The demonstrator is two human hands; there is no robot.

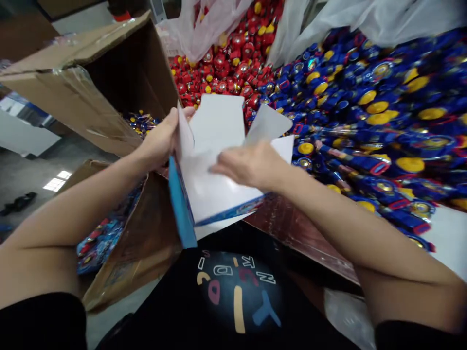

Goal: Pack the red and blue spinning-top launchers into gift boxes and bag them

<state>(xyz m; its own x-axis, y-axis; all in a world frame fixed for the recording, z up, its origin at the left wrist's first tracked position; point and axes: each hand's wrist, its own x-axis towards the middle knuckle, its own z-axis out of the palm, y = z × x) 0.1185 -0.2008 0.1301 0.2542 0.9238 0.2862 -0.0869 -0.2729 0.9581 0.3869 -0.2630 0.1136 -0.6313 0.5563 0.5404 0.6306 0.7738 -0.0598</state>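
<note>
Head view looks down over a black printed shirt (237, 296) at two bare arms working on a small carton (215, 165), white inside and blue on its outer faces, held open just in front of the chest. Left hand (160, 138) grips the carton's upper left edge, thumb on the inner white face and fingers curled round behind, so it is closed on the cardboard. Right hand (251, 165) lies blurred over the carton's white inside, palm down, fingers stretched toward the left and pressing on or just above the panel; whether they pinch anything I cannot tell. The carton's white flaps (268, 124) stand up at its far end. Beyond it a heap of red toys (233, 63) with yellow caps lies under a thin plastic bag (207, 24), and to the right a much wider spread of blue toys (365, 116) with yellow discs covers the surface, some of it under another pale bag (383, 17). At the upper left a large brown cardboard box (91, 82) stands open on its side with a few more toys inside. A second brown box (138, 243) sits low on the left, holding blue packets (102, 240).
</note>
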